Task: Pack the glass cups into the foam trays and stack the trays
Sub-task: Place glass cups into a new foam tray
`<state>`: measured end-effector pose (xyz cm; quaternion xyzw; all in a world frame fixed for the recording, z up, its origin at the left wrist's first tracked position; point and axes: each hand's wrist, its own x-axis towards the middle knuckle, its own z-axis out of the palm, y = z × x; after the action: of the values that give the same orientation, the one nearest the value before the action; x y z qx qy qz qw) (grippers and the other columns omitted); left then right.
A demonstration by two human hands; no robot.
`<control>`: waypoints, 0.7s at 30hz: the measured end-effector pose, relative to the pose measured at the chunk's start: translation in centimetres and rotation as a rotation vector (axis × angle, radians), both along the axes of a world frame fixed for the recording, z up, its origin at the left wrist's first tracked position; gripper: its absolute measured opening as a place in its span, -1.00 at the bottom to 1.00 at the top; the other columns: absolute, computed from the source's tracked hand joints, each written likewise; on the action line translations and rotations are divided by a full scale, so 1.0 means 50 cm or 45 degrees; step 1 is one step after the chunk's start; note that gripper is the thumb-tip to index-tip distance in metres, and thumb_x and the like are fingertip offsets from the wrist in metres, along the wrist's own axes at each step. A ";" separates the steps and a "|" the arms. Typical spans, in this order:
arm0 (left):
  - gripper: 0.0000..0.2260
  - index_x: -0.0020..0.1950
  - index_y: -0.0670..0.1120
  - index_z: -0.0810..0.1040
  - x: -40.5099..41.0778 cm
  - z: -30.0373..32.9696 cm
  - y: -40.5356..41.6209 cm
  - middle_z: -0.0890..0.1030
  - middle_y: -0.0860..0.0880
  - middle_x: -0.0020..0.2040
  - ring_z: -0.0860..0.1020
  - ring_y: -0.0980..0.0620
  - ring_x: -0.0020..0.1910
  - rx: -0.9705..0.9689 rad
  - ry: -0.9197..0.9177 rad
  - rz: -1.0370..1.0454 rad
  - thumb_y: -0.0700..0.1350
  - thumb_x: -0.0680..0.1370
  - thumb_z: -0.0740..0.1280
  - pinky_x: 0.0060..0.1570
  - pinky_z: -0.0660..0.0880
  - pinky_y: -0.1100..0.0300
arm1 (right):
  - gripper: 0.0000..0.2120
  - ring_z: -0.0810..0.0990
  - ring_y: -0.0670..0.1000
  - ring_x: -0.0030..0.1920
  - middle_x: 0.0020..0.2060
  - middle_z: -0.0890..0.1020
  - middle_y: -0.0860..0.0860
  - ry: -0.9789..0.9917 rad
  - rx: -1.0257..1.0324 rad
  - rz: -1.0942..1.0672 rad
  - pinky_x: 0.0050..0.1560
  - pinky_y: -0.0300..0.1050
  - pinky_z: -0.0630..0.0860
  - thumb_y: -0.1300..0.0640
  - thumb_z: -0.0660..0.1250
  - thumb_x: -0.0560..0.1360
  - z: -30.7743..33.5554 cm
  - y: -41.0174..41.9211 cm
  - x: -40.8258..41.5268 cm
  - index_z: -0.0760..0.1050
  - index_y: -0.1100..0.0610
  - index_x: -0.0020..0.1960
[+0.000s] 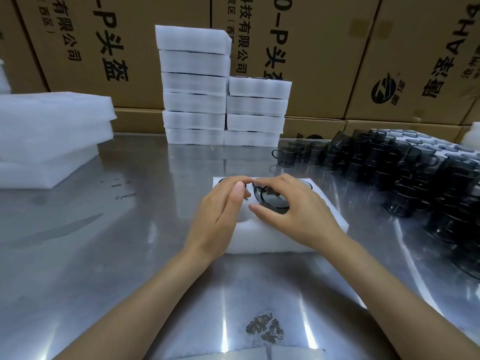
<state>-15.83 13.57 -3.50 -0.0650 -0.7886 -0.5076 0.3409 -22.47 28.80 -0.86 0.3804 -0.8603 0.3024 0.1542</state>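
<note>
A white foam tray [259,240] with round pockets lies on the steel table in front of me. My right hand [298,211] grips a dark smoked-glass cup [272,201] by its rim, over a pocket in the middle of the tray. My left hand [220,214] hovers over the tray's left side with straight fingers, its fingertips near the cup's handle. Dark rims of other cups show in the tray's far pockets, partly hidden by my hands. Many loose glass cups [405,172] stand crowded at the right.
Two stacks of foam trays [194,100] [257,113] stand at the back of the steel table [104,255]. More foam pieces [49,136] are piled at the left. Cardboard boxes [337,61] form a wall behind. Another foam edge [246,354] shows at the near edge.
</note>
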 end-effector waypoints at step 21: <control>-0.57 0.08 -0.06 0.67 0.021 0.014 0.008 0.67 0.03 0.08 0.62 0.03 0.10 -0.834 -0.017 0.154 0.08 0.52 0.08 0.24 0.39 0.03 | -0.51 0.14 -0.19 0.48 0.50 0.19 -0.14 0.202 0.400 -0.085 0.40 -0.27 0.01 -0.09 0.06 0.60 -0.034 0.045 0.031 0.18 -0.02 0.51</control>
<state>-14.80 13.98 -2.80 -0.1207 -0.9146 -0.2064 0.3262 -20.92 31.04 -2.56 0.3937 -0.8942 0.1281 0.1703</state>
